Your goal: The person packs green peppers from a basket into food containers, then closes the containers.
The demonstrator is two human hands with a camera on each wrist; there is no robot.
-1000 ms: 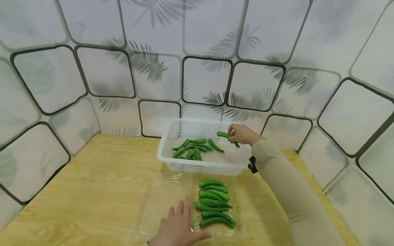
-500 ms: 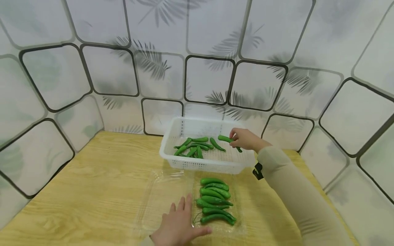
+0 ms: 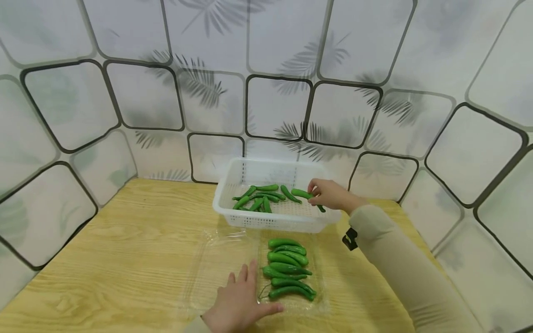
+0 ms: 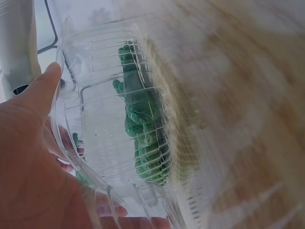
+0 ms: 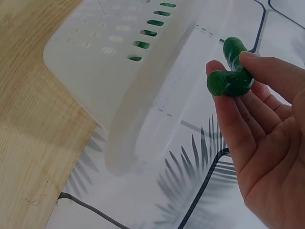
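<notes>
My right hand [image 3: 331,193] pinches a long green pepper [image 3: 300,193] between thumb and fingers over the right half of a white plastic basket [image 3: 270,223]. The right wrist view shows that pepper [image 5: 231,85] bent, its blunt end towards the camera. Other green peppers [image 3: 266,196] lie loosely in the basket's left half. My left hand [image 3: 239,298], fingers spread and straight, rests at the middle fold of a clear hinged plastic box [image 3: 222,259]. Several green peppers [image 3: 288,268] lie in a column in the box's right half. Through the box's ribbed wall, the left wrist view shows peppers [image 4: 143,112].
The basket stands at the back of the wooden table [image 3: 137,240], in front of a wall covering [image 3: 216,106] with a tile and leaf pattern. The box lies in front of the basket. A black object [image 3: 350,238] shows by the right sleeve cuff.
My right hand has lowered a little towards the basket floor with the pepper still pinched. My left hand stays on the box.
</notes>
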